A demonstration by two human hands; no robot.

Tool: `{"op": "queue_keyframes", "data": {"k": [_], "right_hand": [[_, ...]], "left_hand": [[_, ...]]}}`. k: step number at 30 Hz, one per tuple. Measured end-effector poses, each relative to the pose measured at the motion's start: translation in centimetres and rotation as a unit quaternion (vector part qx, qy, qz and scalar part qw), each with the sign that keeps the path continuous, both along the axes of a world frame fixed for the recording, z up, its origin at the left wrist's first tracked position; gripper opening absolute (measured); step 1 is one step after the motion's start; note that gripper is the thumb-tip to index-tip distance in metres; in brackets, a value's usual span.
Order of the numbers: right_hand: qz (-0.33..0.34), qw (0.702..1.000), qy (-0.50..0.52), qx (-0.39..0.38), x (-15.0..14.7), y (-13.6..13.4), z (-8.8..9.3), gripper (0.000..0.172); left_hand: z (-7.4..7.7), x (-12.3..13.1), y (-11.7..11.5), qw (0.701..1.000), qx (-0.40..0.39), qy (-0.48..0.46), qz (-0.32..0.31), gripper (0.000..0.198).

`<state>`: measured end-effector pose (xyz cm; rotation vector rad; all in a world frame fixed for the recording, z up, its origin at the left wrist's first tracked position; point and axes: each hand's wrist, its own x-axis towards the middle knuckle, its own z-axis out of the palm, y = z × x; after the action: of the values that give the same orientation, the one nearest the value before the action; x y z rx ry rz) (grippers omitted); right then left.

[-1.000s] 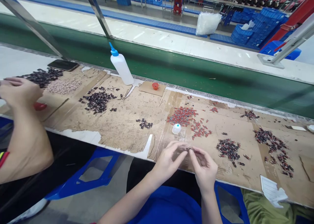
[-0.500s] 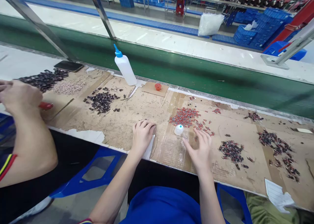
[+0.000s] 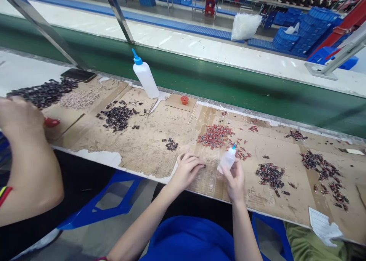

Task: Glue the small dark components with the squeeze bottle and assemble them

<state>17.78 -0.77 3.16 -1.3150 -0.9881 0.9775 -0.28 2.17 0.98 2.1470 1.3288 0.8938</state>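
Near the front edge of the cardboard-covered tabletop (image 3: 148,148), the person's right hand (image 3: 236,177) grasps a small squeeze bottle (image 3: 227,160), its blue tip leaning rightward; I can't tell whether its base touches the tabletop. The left hand (image 3: 186,170), to its left, has its fingertips pinched on a small dark part (image 3: 203,166), too tiny to make out. Just beyond the bottle, toward the far edge, spreads a pile of red parts (image 3: 215,136). A dark cluster (image 3: 171,144) sits beyond the left hand, and a heap of red-and-black parts (image 3: 269,175) lies right of the right hand. A large squeeze bottle (image 3: 146,79) stands tilted by the far edge.
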Motion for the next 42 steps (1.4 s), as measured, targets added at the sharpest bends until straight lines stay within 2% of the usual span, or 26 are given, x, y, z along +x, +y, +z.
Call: {"op": "queue_keyframes", "data": {"k": [4, 7, 10, 15, 17, 21, 28, 42], "right_hand": [[0.006, 0.993, 0.112, -0.028, 0.8, -0.8, 0.3, 0.033], [-0.018, 0.99, 0.131, -0.051, 1.0, -1.0, 0.0, 0.034], [-0.077, 0.986, 0.135, -0.055, 1.0, -0.9, -0.3, 0.035], [-0.141, 0.972, 0.18, -0.045, 0.8, -0.4, -0.2, 0.031], [-0.142, 0.974, 0.168, -0.054, 0.5, -0.1, -0.2, 0.034], [-0.117, 0.989, 0.081, -0.051, -0.1, 0.3, -0.4, 0.038], [-0.139, 0.989, -0.033, -0.031, -0.9, 0.6, -0.7, 0.037], [-0.112, 0.99, -0.072, -0.054, -0.9, 0.7, -0.7, 0.031]], "left_hand": [[0.0, 1.1, -0.8, 0.996, -0.003, 0.015, 0.083, 0.016], [0.0, 0.9, -0.7, 0.997, -0.016, 0.002, 0.07, 0.013], [-0.2, 0.4, -0.6, 0.999, -0.027, -0.011, 0.042, 0.015], [-0.5, 0.1, -0.4, 0.995, -0.072, -0.043, 0.045, 0.016], [-0.4, 0.1, -0.3, 0.993, -0.09, -0.054, 0.047, 0.015], [0.0, 0.2, -0.3, 0.991, -0.106, -0.063, 0.052, 0.015], [0.1, 0.3, -0.2, 0.989, -0.117, -0.064, 0.064, 0.009], [0.1, 0.5, -0.2, 0.987, -0.124, -0.075, 0.07, 0.008]]}}
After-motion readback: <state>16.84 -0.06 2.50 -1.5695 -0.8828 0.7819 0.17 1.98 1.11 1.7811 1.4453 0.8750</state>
